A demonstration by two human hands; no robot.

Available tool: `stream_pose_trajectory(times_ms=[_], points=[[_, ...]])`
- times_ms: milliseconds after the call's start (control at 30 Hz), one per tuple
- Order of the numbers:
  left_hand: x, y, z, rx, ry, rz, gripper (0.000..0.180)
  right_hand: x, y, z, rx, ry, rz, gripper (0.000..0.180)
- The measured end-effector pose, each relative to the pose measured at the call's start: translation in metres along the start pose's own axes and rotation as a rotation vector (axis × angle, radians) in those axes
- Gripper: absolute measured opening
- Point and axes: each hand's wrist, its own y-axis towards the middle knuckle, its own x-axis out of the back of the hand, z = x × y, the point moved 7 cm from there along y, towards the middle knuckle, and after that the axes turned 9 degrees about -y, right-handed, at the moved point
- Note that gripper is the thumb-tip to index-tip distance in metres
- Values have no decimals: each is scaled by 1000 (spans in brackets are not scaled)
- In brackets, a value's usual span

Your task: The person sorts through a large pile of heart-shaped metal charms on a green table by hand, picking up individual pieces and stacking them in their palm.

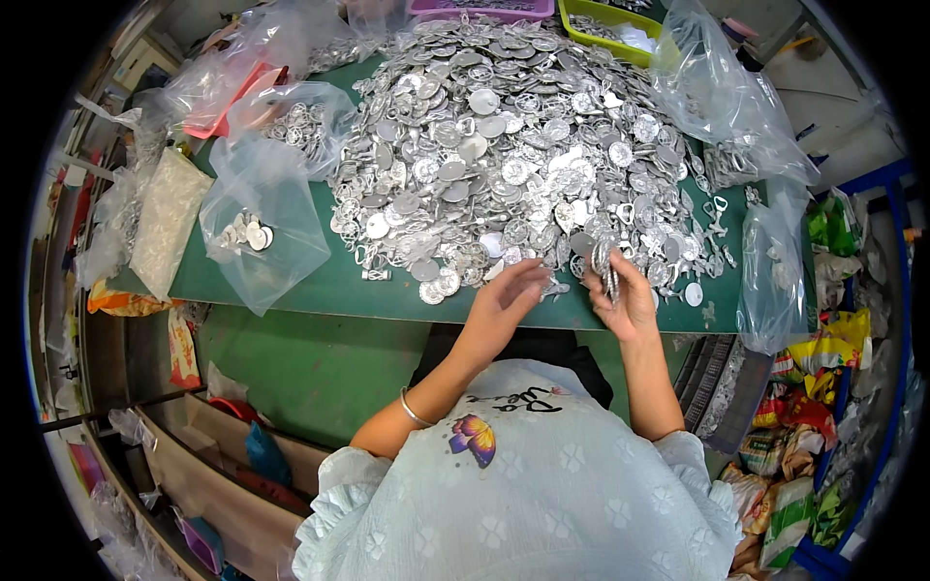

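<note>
A large heap of silver metal pieces (484,145), mostly round medallions with some looped ones, covers the middle of the green table (378,300). At its near edge, my right hand (628,302) is closed around a small stack of round metal medallions (604,266), held on edge between thumb and fingers. My left hand (509,298) is just to the left, its fingers loosely bent and apart, with nothing visible in them. Between the hands, a few small metal pieces (554,287) lie on the table.
At the left, a clear plastic bag (266,208) has several discs on it, beside a packed bag of pale pieces (170,223). A pink tray (228,102), a purple basket (480,12) and a yellow-green basket (605,41) stand farther back. Clear bags (772,271) hang at the right edge.
</note>
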Motion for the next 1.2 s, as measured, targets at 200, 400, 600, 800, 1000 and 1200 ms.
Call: stream_pose_trajectory(times_ms=[200, 400, 600, 800, 1000, 1200], points=[[-20, 3, 33, 462, -875, 115, 54, -33, -16, -18, -60, -460, 181, 14], [-27, 7, 35, 457, -969, 75, 44, -35, -21, 0, 87, -733, -35, 16], [-31, -1, 47, 507, -1126, 142, 38, -69, -31, 1, 445, -1012, 93, 13], [-14, -16, 81, 709, -827, -39, 39, -69, -28, 38, 879, -1499, -234, 8], [-13, -26, 83, 737, -876, 84, 50, -69, 11, 17, 892, -2018, -349, 23], [-17, -33, 81, 791, -747, -26, 43, -71, 16, 5, 841, -1870, -338, 26]])
